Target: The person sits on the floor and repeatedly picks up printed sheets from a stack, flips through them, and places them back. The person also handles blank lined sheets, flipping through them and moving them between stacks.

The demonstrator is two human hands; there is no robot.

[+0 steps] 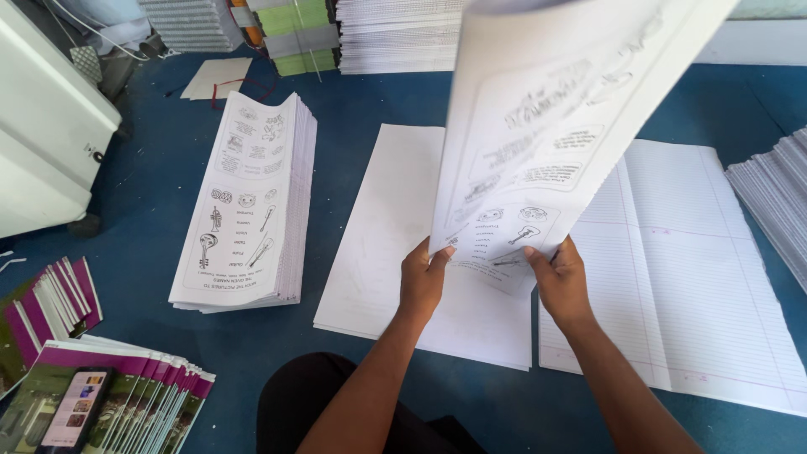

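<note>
Both my hands hold up a long printed sheet (538, 134) with black line drawings of instruments, lifted above the blue floor. My left hand (423, 276) pinches its lower left corner and my right hand (558, 277) grips its lower right edge. The sheet is blurred and tilts away from me. Under it lies a blank white sheet (395, 227). To the right lies a stack of ruled sheets (698, 277). At the left is a thick stack of the same printed sheets (248, 202).
Fanned purple-covered booklets (126, 395) lie at the lower left, with a white machine (42, 134) above them. Piles of paper (395, 34) and green pads (294, 29) line the far edge. Another ruled stack (777, 193) sits at the right. My dark knee (311, 395) is below.
</note>
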